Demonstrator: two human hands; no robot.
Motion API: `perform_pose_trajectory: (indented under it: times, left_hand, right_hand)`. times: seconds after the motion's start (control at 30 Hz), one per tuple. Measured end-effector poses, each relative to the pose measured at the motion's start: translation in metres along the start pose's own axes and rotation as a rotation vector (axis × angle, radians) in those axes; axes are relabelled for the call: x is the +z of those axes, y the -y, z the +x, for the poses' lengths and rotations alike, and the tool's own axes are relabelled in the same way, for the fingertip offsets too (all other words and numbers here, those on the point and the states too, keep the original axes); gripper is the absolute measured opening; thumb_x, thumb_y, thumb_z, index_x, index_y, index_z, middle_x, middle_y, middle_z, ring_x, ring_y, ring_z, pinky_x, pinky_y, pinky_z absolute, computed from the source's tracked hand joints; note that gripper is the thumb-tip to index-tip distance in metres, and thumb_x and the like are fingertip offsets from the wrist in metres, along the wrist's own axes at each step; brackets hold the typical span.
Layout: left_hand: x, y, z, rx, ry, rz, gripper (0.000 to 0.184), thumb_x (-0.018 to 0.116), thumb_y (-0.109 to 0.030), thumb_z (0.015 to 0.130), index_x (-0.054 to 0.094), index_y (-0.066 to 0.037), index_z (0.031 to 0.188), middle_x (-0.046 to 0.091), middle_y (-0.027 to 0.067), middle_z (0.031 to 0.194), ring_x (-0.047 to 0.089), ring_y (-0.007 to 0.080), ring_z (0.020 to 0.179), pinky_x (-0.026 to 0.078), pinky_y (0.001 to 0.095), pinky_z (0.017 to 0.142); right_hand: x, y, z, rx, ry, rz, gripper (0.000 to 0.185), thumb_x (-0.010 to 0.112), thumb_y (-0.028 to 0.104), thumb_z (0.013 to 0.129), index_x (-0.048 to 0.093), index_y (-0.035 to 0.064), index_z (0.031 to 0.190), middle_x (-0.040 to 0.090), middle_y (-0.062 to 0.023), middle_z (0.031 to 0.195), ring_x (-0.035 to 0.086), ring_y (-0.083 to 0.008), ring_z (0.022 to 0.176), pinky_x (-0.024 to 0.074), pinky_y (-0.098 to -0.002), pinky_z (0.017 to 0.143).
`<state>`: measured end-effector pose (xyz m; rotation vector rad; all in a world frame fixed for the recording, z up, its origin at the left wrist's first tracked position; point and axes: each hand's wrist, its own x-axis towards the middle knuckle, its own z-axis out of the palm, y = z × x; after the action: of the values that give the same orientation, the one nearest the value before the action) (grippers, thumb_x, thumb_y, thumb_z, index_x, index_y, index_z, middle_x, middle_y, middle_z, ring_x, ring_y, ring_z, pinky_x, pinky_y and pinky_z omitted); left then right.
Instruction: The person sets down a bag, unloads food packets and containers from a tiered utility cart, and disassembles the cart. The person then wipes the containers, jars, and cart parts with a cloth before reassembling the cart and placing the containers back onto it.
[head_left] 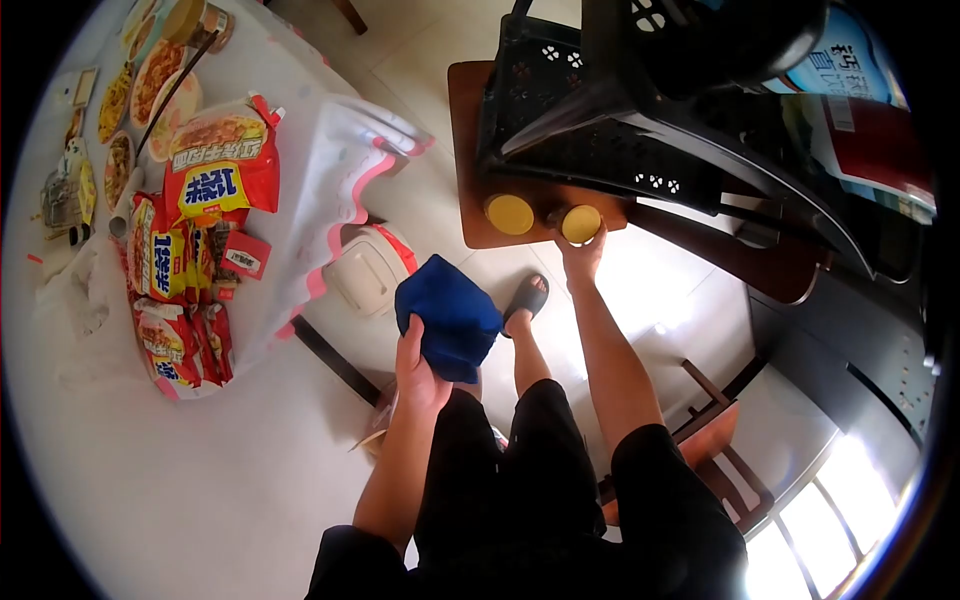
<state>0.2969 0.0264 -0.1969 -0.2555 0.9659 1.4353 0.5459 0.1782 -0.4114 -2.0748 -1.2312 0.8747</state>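
Note:
A dark blue cloth (445,315) hangs bunched in my left hand (420,378), its thumb lying over the near side and its fingers behind. My right hand (583,260) reaches forward to a yellow-topped round container (581,224) at the edge of a brown wooden surface (468,150), with fingers closed around its side. Beside it, to the left, stands a second yellow-topped container (509,214). The bodies of both containers are mostly hidden beneath their tops.
A black plastic rack (620,150) rises over the wooden surface. On the left, a cloth-covered table (310,190) bears red noodle packs (222,165) and several dishes. A cream bin (368,270) stands below its edge. A wooden chair (710,440) is at the lower right.

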Motion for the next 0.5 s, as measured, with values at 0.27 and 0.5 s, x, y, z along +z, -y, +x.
perform_pose_trajectory:
  times: [0.27,0.5]
  left_hand:
    - [0.034,-0.007,0.031,0.306,0.084,0.851,0.039,0.067,-0.016,0.098,0.059,-0.002,0.134,0.066,0.0131,0.129,0.066,0.0264,0.112,0.052,0.0340,0.095]
    - [0.091,-0.007,0.036,0.761,0.431,1.565,0.049,0.070,-0.008,0.084,0.064,-0.005,0.132,0.059,0.0128,0.145,0.050,0.0384,0.138,0.041,0.0490,0.114]
  right_hand:
    - [-0.073,0.126,-0.089,-0.484,0.340,0.037,0.080,0.084,0.018,0.064,0.048,0.0058,0.135,0.059,-0.0169,0.124,0.057,-0.0358,0.116,0.0468,-0.0459,0.100]
    - [-0.081,0.180,-0.119,-0.670,0.183,-0.108,0.080,0.090,0.026,0.056,0.058,0.0059,0.126,0.060,-0.0143,0.114,0.054,-0.0375,0.108,0.0454,-0.0474,0.094]
